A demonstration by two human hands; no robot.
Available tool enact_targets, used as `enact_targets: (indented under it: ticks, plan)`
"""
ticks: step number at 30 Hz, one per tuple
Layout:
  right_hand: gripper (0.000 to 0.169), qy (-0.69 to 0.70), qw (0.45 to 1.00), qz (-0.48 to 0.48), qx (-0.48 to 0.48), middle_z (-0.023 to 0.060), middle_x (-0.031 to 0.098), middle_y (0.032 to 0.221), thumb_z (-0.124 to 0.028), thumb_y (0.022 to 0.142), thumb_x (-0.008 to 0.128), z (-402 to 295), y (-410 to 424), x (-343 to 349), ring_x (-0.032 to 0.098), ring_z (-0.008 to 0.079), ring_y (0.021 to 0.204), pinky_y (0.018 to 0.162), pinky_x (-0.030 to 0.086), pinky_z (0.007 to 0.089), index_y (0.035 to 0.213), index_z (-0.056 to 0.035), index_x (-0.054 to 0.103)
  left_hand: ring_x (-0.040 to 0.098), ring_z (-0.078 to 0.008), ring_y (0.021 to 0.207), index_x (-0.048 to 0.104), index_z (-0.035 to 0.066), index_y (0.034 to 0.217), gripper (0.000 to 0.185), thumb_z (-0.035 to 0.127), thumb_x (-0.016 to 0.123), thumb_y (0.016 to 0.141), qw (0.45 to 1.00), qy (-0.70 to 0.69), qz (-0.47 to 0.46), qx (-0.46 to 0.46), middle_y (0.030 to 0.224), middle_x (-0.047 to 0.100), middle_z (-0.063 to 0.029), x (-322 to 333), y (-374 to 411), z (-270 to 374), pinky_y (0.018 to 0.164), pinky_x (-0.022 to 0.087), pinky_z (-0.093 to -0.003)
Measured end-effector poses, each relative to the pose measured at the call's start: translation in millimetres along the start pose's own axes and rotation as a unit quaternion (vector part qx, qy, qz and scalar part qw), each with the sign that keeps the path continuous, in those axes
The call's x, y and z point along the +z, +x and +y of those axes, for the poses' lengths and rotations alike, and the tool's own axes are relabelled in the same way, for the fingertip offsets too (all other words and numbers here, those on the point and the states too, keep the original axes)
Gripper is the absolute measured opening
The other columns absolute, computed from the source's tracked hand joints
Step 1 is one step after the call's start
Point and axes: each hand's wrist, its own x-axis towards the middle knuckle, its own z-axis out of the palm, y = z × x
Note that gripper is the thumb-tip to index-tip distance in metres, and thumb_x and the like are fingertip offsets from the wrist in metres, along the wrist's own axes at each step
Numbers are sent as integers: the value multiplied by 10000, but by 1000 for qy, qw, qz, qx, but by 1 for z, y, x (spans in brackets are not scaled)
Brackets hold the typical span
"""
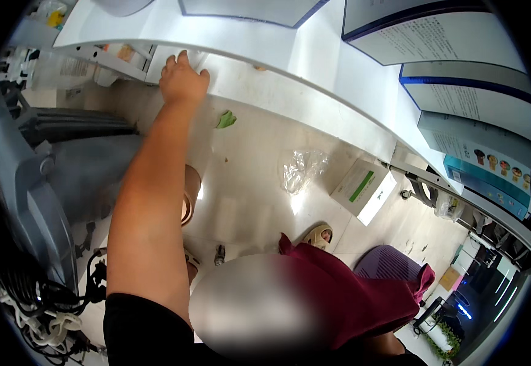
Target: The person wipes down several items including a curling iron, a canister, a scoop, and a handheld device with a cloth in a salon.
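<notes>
My left hand [183,84] reaches up to a white lower ledge [256,91] beneath the white tabletop [247,39]. The thumb stands apart from the fingers, and nothing is visible in the hand. Its fingertips are over the ledge; I cannot tell whether they touch it. My right hand is out of view; only a bit of that arm shows below a maroon cloth [357,293] that hangs at my right front. A green leaf scrap [226,119] lies on the floor near my left wrist.
Boxed goods [411,39] stand on the tabletop. A clear plastic bag [302,169] and a white carton [361,190] lie on the floor. A purple basket [386,263] is at right. Grey plastic bins [41,183] and tangled black cables [36,274] crowd the left.
</notes>
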Motion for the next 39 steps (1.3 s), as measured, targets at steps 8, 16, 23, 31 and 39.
enact_targets:
  ticks: [8, 16, 23, 31, 39]
  plan:
    - [296, 19, 1000, -13, 19, 125, 658, 979, -90, 841, 678, 3, 3, -3, 654, 278, 867, 751, 527, 363, 1131, -38, 647, 579, -329, 1190, 705, 90, 1145, 338, 298, 594, 903, 960, -7, 109, 258, 1227, 651, -147, -34, 57, 31, 1024, 460, -445]
    - [319, 29, 999, 1, 17, 132, 662, 994, -76, 834, 688, -6, 11, -6, 656, 284, 882, 765, 529, 365, 1147, -29, 644, 622, -332, 1122, 724, 87, 1057, 275, 270, 584, 907, 946, -26, 194, 257, 1142, 695, -132, 13, 54, 21, 972, 492, -449]
    - [340, 24, 999, 29, -15, 139, 666, 1008, -64, 828, 698, -10, 7, -10, 657, 290, 895, 777, 531, 367, 1161, -20, 640, 617, -370, 1122, 606, 24, 1245, 359, 232, 573, 954, 994, -40, 18, 98, 1264, 621, -204, -23, 21, 6, 956, 484, -441]
    - [365, 118, 982, 131, -65, 147, 671, 1023, -51, 821, 709, -47, -24, -38, 659, 296, 910, 791, 533, 369, 1176, -11, 636, 569, -154, 993, 498, -26, 1289, 331, 39, 562, 970, 788, -606, 99, -46, 1103, 603, -93, -125, -153, 9, 867, 478, -312]
    - [389, 613, 751, 130, -207, 155, 675, 1039, -37, 814, 719, -119, -59, -98, 661, 303, 925, 805, 535, 371, 1192, -1, 633, 531, -87, 767, 580, 48, 1028, 324, 371, 551, 1026, 634, -741, -122, -187, 920, 618, -32, -212, -362, 33, 678, 432, -250]
